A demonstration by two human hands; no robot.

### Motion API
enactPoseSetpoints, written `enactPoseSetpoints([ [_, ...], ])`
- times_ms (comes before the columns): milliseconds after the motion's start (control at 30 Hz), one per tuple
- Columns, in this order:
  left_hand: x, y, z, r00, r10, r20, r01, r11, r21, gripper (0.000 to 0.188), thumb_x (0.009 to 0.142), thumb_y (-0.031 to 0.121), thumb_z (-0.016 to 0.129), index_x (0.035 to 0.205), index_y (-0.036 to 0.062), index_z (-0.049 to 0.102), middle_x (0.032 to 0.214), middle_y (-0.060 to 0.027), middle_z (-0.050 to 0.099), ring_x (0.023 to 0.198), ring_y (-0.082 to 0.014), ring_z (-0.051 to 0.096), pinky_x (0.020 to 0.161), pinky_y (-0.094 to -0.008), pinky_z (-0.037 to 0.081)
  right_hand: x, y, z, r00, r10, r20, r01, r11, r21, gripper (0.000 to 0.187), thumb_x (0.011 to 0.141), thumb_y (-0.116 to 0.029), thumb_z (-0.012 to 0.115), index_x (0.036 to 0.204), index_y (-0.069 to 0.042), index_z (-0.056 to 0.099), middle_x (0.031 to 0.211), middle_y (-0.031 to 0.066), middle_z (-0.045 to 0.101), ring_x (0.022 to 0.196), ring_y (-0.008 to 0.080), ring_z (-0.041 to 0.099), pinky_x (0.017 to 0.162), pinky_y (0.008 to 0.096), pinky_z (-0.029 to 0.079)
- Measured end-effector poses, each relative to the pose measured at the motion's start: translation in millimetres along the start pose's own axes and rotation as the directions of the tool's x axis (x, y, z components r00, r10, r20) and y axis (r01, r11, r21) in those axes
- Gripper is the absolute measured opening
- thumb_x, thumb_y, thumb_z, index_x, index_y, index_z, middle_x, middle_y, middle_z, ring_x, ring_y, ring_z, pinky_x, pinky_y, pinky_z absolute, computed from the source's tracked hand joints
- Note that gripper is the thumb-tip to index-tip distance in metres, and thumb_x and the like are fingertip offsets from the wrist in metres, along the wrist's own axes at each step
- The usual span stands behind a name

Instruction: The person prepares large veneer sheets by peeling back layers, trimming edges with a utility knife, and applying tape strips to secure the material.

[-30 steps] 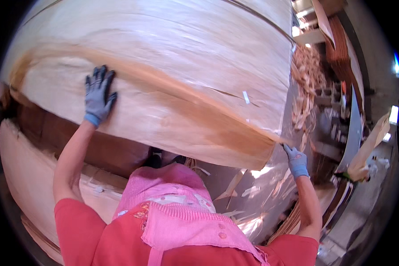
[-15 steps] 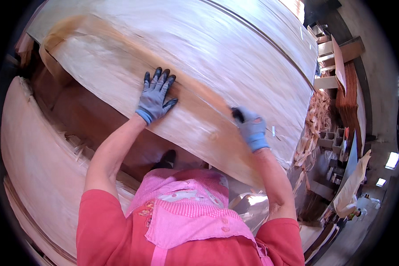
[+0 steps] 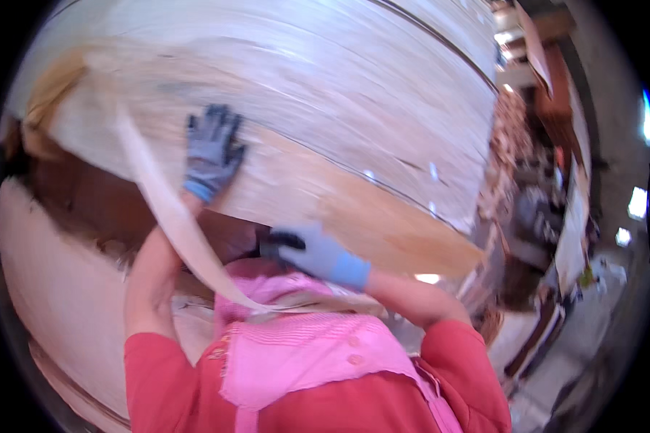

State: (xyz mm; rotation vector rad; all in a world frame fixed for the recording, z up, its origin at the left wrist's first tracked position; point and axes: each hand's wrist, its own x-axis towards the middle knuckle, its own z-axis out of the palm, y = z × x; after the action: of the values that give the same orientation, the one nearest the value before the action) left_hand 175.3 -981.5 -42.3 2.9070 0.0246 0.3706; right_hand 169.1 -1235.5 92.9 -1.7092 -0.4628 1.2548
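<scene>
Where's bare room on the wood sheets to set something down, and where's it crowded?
Bare: the broad pale surface between the left hand and the dark seam; also the tan patch at the near sheet's right end. Crowded: the left forearm, crossed by a loose strip, and the pink apron, with the right hand just above.

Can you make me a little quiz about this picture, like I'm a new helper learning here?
1. Pick one: which grip rests flat on the pale wood sheet? A) left B) right C) both
2. True or false: the apron is green.
3. Fill in the blank: a pale, curved ____ crosses in front of the left forearm.

Key: 1. A, the left grip. 2. False, it is pink. 3. Strip.
</scene>
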Motion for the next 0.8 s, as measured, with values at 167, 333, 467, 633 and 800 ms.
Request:
enactPoseSetpoints([
  [167,-1,-3,-4,0.996,0.018,-0.085,-0.022,0.999,-0.040,0.054,0.088,0.029,0.060,0.138,0.0134,0.049,0.147,-0.0135,0.041,0.139,-0.0333,0.032,0.116,-0.0529,0.015,-31,53,-58,0.877,0.181,-0.446,0.064,0.875,0.480,0.032,0.097,-0.026,0.056,0.115,-0.001,0.060,0.074,0.0058,0.063,0.058,0.0059,0.051,0.048,0.0228,0.039],
  [333,-1,-7,-2,0.997,0.047,-0.066,-0.048,0.999,-0.021,0.058,0.088,0.029,0.060,0.142,0.0144,0.043,0.149,-0.0117,0.037,0.142,-0.0313,0.028,0.117,-0.0531,0.013,-27,60,-67,0.831,0.082,-0.550,0.170,0.904,0.392,0.031,0.097,-0.027,0.055,0.105,0.001,0.065,0.076,0.0094,0.067,0.060,0.0121,0.060,0.056,0.0274,0.047],
  [467,3,0,-5,0.994,0.076,-0.078,-0.079,0.996,-0.035,0.058,0.087,0.022,0.061,0.142,0.0146,0.043,0.150,-0.0111,0.037,0.142,-0.0308,0.028,0.117,-0.0503,0.014,32,48,-80,0.878,-0.028,-0.478,-0.108,0.961,-0.255,0.045,0.093,-0.044,0.055,0.089,-0.002,0.069,0.066,0.0128,0.065,0.062,0.0225,0.065,0.066,0.0359,0.050],
  [633,8,10,-4,0.995,0.071,-0.069,-0.074,0.996,-0.048,0.058,0.087,0.020,0.062,0.142,0.0151,0.044,0.150,-0.0103,0.038,0.142,-0.0299,0.028,0.117,-0.0479,0.014,57,50,-85,0.804,-0.112,-0.585,-0.100,0.943,-0.317,0.047,0.091,-0.050,0.057,0.084,-0.004,0.066,0.069,0.0156,0.064,0.065,0.0297,0.064,0.063,0.0412,0.048],
  [800,-6,-12,9,0.995,0.041,-0.089,-0.042,0.999,-0.002,0.060,0.084,0.018,0.063,0.141,0.0107,0.044,0.148,-0.0160,0.039,0.139,-0.0340,0.032,0.116,-0.0529,0.016,83,38,-80,0.805,-0.222,-0.550,-0.155,0.816,-0.557,0.048,0.088,-0.054,0.057,0.101,-0.008,0.063,0.083,0.0186,0.067,0.076,0.0350,0.065,0.069,0.0458,0.049],
])
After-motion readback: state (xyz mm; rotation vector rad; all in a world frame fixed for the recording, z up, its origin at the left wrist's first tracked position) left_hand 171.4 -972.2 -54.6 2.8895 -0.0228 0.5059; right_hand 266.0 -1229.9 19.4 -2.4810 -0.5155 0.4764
